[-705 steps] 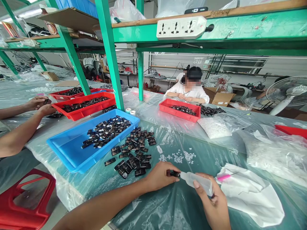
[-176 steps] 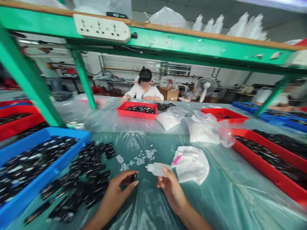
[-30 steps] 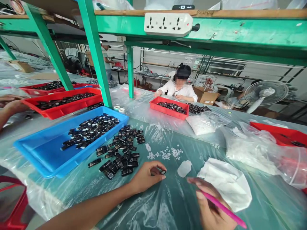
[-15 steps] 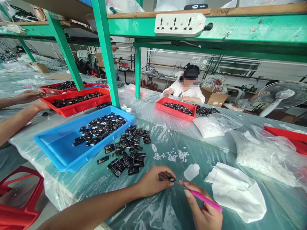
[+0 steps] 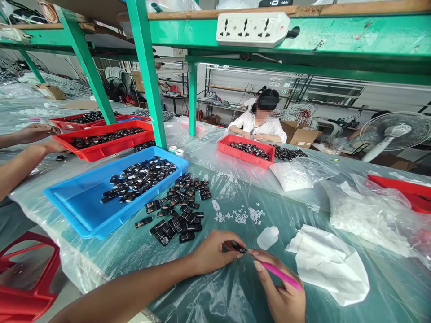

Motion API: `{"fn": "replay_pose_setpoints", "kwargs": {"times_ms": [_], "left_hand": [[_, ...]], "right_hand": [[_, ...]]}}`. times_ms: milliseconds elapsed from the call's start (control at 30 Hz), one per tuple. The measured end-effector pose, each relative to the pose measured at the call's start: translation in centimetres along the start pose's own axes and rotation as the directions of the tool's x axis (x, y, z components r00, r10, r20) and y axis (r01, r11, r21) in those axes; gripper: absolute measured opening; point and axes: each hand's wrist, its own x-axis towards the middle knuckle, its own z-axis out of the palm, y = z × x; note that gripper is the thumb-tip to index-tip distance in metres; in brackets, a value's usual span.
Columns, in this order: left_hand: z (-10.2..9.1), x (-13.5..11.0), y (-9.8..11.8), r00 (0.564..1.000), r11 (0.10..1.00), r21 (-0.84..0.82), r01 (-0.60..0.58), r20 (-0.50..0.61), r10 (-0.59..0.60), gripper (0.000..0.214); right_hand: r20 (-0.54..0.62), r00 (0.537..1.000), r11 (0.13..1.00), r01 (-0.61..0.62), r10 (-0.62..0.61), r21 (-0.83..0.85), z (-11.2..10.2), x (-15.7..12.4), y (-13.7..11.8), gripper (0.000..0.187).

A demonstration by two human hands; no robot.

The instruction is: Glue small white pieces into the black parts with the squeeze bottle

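Note:
My left hand point(image 5: 215, 252) pinches a small black part point(image 5: 239, 247) between thumb and fingertips, low over the plastic-covered table. My right hand point(image 5: 281, 294) grips a pink tool point(image 5: 281, 275) like a pen, its tip touching the black part. A small translucent squeeze bottle point(image 5: 267, 237) lies on the table just beyond the two hands. A pile of loose black parts point(image 5: 180, 211) lies to the left of my left hand. Small white pieces point(image 5: 240, 216) are scattered behind the bottle.
A blue tray point(image 5: 81, 211) with black parts sits at left, red trays point(image 5: 101, 150) behind it. A white cloth point(image 5: 332, 264) lies at right, bags of white pieces point(image 5: 373, 220) beyond. Another person's forearms point(image 5: 20, 157) reach in at far left; a person point(image 5: 259, 123) sits opposite behind a red tray point(image 5: 245, 154).
My right hand has brought the pink tool in from the lower right until its tip meets the black part in my left hand. The bottle lies still on the table.

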Motion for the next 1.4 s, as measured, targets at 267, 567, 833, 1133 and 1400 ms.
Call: {"fn": "replay_pose_setpoints", "kwargs": {"times_ms": [267, 567, 833, 1133, 1400], "left_hand": [[-0.1, -0.1, 0.0, 1.0, 0.999, 0.046, 0.016, 0.005, -0.016, 0.021], [0.0, 0.0, 0.1, 0.999, 0.999, -0.028, 0.043, 0.012, -0.043, 0.023], [0.1, 0.1, 0.0, 0.997, 0.997, -0.016, 0.07, 0.008, -0.07, 0.023], [0.2, 0.5, -0.2, 0.994, 0.992, 0.048, 0.113, 0.001, -0.113, 0.02], [0.1, 1.0, -1.3, 0.991, 0.991, 0.023, 0.129, 0.039, -0.13, 0.026]], "right_hand": [[0.051, 0.998, 1.0, -0.023, 0.023, -0.008, 0.0, -0.3, 0.5, 0.023], [0.037, 0.999, 0.999, -0.038, 0.038, -0.002, 0.1, -0.2, 0.3, 0.022], [0.049, 0.999, 0.999, -0.008, 0.006, 0.04, -0.2, 0.2, 0.0, 0.02], [-0.036, 0.999, 0.973, -0.021, 0.03, 0.23, -0.1, 1.2, -0.9, 0.015], [-0.12, 0.981, 0.966, -0.121, 0.151, 0.227, 0.2, 1.2, -0.8, 0.011]]}}
